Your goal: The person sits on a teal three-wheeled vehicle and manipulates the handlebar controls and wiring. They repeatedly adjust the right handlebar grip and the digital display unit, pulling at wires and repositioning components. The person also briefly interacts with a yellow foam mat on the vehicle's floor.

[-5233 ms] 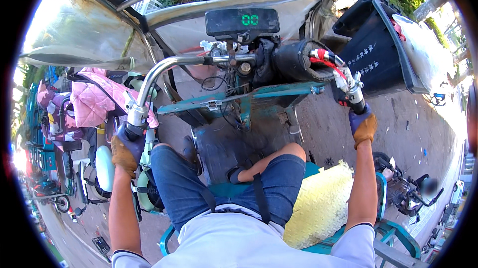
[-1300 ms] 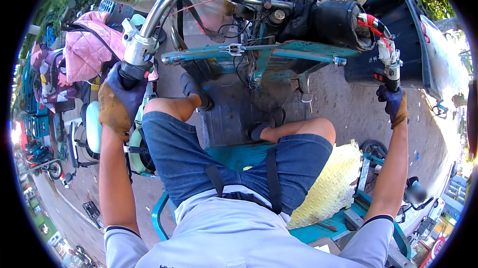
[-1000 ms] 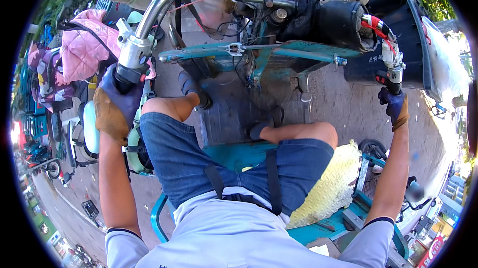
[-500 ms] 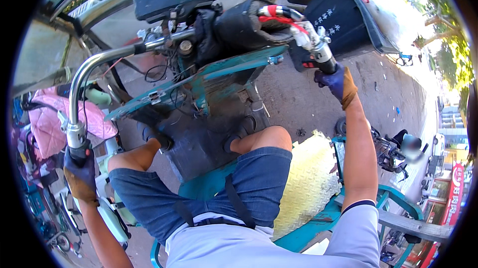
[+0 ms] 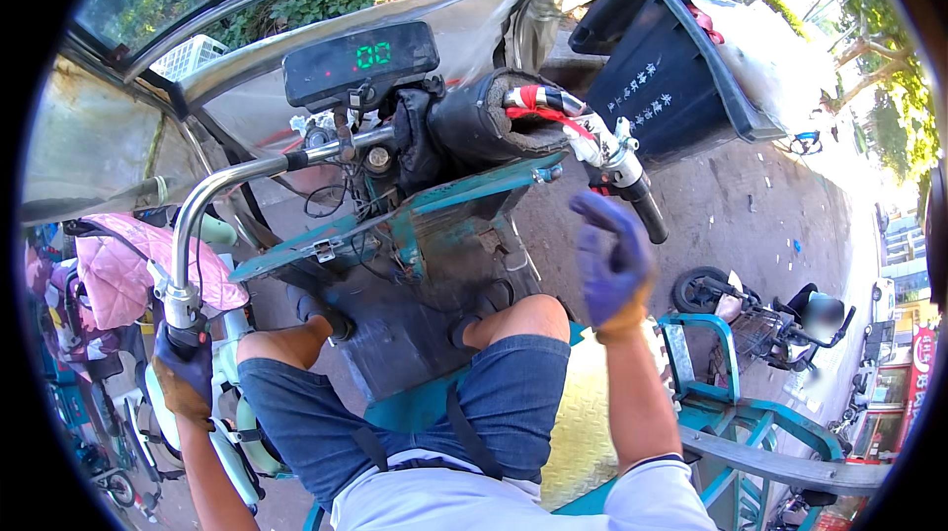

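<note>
I sit astride a teal three-wheeled vehicle with a bent chrome handlebar [image 5: 219, 184]. My left hand [image 5: 184, 380], in a purple-and-tan work glove, is closed round the left handlebar grip. My right hand [image 5: 614, 269], gloved alike, is raised off the bar with its fingers apart and nothing in it. Just above that hand, the black right handlebar grip [image 5: 649, 213] stands free, with red tape and wiring on the bar beside it. A dark display [image 5: 360, 62] with lit green digits is fixed at the middle of the bar, next to a padded black sleeve [image 5: 474, 123].
A black wheeled bin [image 5: 647, 82] holding a white bag stands ahead on the right. A parked two-wheeler [image 5: 755, 329] is to the right, beyond the teal side rail [image 5: 726, 358]. A yellow textured mat [image 5: 583, 422] lies beside my thigh. Parked scooters and a pink quilted cover [image 5: 133, 274] are left.
My right hand has let go of the right grip, moved down and back toward me, and opened. My left hand still holds its grip. The view has shifted, showing more of the windscreen.
</note>
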Action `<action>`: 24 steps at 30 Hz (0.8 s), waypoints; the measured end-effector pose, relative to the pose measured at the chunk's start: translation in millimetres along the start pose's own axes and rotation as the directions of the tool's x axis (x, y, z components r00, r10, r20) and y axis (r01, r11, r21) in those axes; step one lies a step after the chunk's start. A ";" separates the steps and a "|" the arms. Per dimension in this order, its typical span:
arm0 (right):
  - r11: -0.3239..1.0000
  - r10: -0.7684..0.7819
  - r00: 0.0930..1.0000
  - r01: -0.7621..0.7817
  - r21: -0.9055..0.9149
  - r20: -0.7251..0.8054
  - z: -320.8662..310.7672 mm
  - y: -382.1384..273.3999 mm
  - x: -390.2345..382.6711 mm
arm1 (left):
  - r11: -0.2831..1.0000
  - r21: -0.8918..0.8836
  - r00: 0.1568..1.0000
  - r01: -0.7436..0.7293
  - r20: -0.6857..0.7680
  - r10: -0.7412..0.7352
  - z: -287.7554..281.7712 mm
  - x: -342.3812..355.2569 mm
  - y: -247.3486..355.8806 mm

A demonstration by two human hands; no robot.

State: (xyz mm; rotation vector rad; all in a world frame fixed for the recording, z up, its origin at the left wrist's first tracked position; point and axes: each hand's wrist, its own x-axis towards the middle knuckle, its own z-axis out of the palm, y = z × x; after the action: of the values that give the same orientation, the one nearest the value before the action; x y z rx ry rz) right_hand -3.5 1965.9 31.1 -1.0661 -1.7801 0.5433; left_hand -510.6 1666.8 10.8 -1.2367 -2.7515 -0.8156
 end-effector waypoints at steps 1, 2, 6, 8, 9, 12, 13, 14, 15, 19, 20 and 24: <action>0.967 0.194 0.981 -0.194 0.165 0.017 23.2 -1.7 2.1 | 0.999 0.040 1.000 0.016 -0.026 -0.015 1.4 -1.1 -0.4; 0.868 0.378 0.923 -0.380 0.321 0.072 44.3 3.1 8.0 | 0.997 0.039 0.996 0.073 0.050 -0.075 -3.2 2.0 16.8; 0.778 0.311 0.950 -0.263 0.570 0.013 94.8 27.7 48.8 | 0.976 0.217 1.000 -0.029 -0.002 0.030 -4.0 -1.5 26.7; 0.919 0.144 0.989 -0.150 0.366 0.044 110.7 22.6 66.7 | 0.988 0.157 0.999 0.002 0.034 -0.007 -5.1 -0.2 27.8; 0.921 0.172 0.981 -0.193 0.338 0.093 122.2 25.8 71.7 | 0.990 0.134 0.998 0.033 0.040 -0.039 -6.6 -1.6 26.2; 0.965 0.202 0.962 -0.228 0.132 0.185 140.4 36.1 74.1 | 0.996 0.080 0.999 0.029 0.044 -0.032 -3.0 -0.2 27.7; 0.985 0.169 0.964 -0.174 0.006 0.203 143.1 33.1 73.0 | 0.995 0.093 1.000 -0.021 0.020 0.019 -3.6 0.1 29.1; 0.986 0.139 0.965 -0.114 -0.118 0.223 145.7 25.0 71.4 | 0.992 0.107 0.997 -0.072 -0.003 0.073 -4.3 0.2 30.2; 0.964 0.085 0.971 -0.024 -0.263 0.223 152.1 14.1 60.6 | 0.994 0.100 0.998 -0.053 -0.019 0.055 -5.4 -0.4 31.1; 0.985 -0.071 0.914 0.127 -0.117 0.398 197.3 -64.6 15.6 | 0.996 0.037 0.996 0.081 0.045 -0.083 -2.7 0.6 27.5; 1.000 0.001 0.780 0.006 -0.008 0.625 206.2 -89.1 6.8 | 0.990 0.026 0.987 0.139 0.080 -0.140 -4.5 1.1 21.7; 0.996 -0.028 0.849 -0.021 0.086 0.528 251.8 -113.6 -21.4 | 0.991 0.076 0.993 -0.112 -0.027 0.114 2.3 3.9 23.8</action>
State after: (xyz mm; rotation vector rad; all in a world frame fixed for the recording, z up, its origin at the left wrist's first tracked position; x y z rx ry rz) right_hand -272.5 1912.1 -7.2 -0.9001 -2.2076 0.9802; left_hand -496.1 1683.7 20.5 -1.3395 -2.6332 -0.7102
